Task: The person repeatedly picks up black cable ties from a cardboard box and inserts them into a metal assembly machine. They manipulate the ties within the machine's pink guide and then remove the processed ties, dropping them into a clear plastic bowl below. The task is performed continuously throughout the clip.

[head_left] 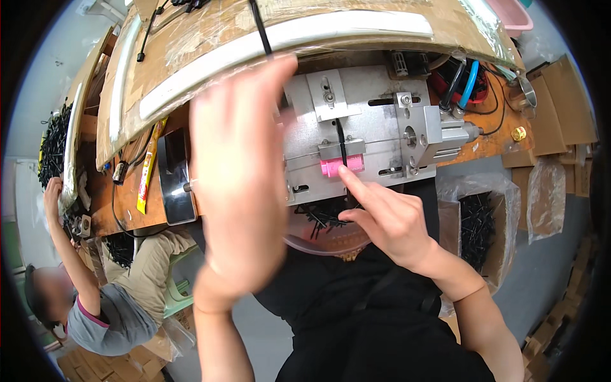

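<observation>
My right hand (398, 223) rests its index fingertip on a thin black strip (342, 141) where the strip crosses a pink block (352, 164). Its thumb is by the strip's lower end, and the other fingers are curled in. The strip runs up from there to a metal clamp piece (328, 95) on a grey metal fixture plate (375, 130). Raised in front of the plate's left side, my left hand (238, 172) is smeared by motion. A long black rod (259, 25) passes behind its fingertips; whether the hand grips it is unclear.
A cardboard-topped shelf (210, 48) with white padding overhangs the wooden bench (102, 197). A metal cylinder (452, 134) adjoins the plate. Under the plate, a pinkish basin (328, 237) holds black strips; more fill a plastic-lined box (477, 223) at right. A co-worker (114, 312) sits at left.
</observation>
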The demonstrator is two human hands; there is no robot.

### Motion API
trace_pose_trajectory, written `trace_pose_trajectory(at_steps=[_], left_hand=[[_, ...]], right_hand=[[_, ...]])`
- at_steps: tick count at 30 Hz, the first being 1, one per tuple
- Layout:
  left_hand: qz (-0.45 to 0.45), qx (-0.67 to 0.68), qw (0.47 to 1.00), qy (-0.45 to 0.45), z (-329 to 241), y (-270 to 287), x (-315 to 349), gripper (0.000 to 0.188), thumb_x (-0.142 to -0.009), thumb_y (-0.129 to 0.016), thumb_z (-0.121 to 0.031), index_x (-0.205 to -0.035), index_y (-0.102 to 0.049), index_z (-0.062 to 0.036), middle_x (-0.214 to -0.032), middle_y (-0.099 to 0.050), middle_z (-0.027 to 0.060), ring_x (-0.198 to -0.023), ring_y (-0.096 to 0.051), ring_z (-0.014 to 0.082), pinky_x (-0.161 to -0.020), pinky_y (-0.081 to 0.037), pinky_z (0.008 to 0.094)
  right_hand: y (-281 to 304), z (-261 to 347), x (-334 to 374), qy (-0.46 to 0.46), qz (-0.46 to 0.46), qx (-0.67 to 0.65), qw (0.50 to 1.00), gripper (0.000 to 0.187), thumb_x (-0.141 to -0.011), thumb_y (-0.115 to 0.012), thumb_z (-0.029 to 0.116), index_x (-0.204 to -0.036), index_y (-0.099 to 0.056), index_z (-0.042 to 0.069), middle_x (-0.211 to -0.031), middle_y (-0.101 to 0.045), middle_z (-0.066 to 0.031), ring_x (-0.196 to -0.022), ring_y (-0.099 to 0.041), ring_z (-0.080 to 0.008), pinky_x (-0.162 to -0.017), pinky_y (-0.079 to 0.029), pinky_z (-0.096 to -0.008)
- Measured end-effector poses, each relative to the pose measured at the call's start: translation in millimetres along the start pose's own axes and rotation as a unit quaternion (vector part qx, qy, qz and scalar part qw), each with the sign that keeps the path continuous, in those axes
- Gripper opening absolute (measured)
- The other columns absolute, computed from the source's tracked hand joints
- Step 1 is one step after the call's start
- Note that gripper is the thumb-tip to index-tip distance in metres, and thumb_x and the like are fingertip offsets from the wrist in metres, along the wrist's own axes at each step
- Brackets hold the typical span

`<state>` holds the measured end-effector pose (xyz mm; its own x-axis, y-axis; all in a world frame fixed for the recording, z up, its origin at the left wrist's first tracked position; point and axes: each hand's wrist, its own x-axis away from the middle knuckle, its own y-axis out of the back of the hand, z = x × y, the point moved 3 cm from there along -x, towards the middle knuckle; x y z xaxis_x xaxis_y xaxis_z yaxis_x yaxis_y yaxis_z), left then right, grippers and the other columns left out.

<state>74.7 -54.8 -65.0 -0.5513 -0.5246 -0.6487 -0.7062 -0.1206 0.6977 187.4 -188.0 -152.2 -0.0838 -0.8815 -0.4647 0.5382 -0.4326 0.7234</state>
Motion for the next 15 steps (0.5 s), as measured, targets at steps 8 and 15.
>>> trace_pose_trajectory(at_steps=[8,15], left_hand=[[0.195,-0.039,0.98,0.017,-48,-39,102,0.067,-0.079,-0.062,-0.003,-0.141,-0.041,0.0099,-0.094,-0.049,0.0091,-0.081,-0.051,0.0215,-0.074,-0.048,0.0298],[0.226,-0.018,0.974,0.011,-48,-45,87,0.072,-0.077,-0.062,0.0,-0.143,-0.035,0.0115,-0.098,-0.051,0.0106,-0.086,-0.052,0.0232,-0.079,-0.048,0.0316]], right_hand=[[43,-12,-4,-0.135,-0.094,-0.053,0.985,0.05,-0.079,-0.079,0.008,-0.125,-0.064,0.002,-0.084,-0.068,-0.0064,-0.049,-0.045,-0.0086,-0.046,-0.038,-0.0233],[50,-19,-3,-0.14,-0.145,-0.084,0.976,0.044,-0.083,-0.075,0.004,-0.126,-0.064,0.002,-0.085,-0.068,-0.0062,-0.051,-0.046,-0.0071,-0.048,-0.038,-0.0216]])
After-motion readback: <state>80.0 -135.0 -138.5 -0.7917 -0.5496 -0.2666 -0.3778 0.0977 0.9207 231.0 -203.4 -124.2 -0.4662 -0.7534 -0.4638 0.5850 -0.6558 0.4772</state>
